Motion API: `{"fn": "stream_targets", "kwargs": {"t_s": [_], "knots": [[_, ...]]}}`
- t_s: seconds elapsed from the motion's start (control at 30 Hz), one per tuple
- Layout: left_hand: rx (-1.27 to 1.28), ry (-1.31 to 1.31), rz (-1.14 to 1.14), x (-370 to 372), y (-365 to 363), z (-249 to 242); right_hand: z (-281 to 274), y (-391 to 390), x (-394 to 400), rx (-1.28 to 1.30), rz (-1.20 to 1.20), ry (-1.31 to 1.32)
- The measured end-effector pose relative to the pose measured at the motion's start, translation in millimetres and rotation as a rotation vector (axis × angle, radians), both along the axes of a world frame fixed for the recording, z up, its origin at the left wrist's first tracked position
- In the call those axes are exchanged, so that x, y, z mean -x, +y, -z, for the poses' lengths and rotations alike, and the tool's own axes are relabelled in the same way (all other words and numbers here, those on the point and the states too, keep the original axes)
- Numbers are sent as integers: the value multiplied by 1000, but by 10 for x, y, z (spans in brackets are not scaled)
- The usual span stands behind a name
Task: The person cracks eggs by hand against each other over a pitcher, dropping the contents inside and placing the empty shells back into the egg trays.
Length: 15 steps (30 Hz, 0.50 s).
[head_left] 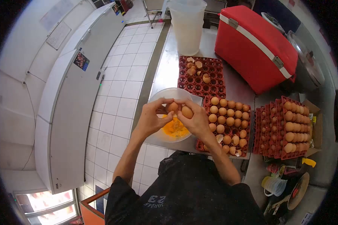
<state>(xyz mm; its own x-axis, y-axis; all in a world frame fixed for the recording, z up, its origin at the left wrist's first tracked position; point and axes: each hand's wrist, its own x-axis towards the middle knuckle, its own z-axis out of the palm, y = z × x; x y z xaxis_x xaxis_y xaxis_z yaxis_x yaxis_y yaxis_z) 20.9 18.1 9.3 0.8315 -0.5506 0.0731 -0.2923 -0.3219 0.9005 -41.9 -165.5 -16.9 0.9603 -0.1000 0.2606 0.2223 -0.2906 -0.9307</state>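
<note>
Over a translucent bowl (168, 93), both hands meet around a brown egg (172, 107). The fingertips of my left hand (151, 117) are closed on its left side. My right hand (196, 122) touches it from the other side and also holds a second brown egg (187, 111) against the fingers. Below the hands, yellow yolk and clear egg white (174, 129) lie in the bowl. Whether the first egg's shell is split is hard to see behind the fingers. Just right of the bowl stands a red tray of brown eggs (229, 120), with some broken shells near its front.
Farther back, another red tray (201, 87) carries several empty shells, behind it a tall translucent pitcher (187, 30). A red cooler box (253, 48) and stacked egg trays (281, 127) stand at right. Nearby are a measuring jug (276, 186) and a pan (298, 191). White freezers (75, 108) line the left.
</note>
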Motion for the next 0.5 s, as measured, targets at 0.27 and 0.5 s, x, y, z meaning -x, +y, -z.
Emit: {"fn": "stream_targets", "kwargs": {"t_s": [0.27, 0.5], "knots": [[-160, -616, 80, 66, 23, -194, 49, -123, 16, 287, 2, -309], [-51, -466, 185, 530, -569, -136, 54, -560, 677, 274, 167, -226]]}}
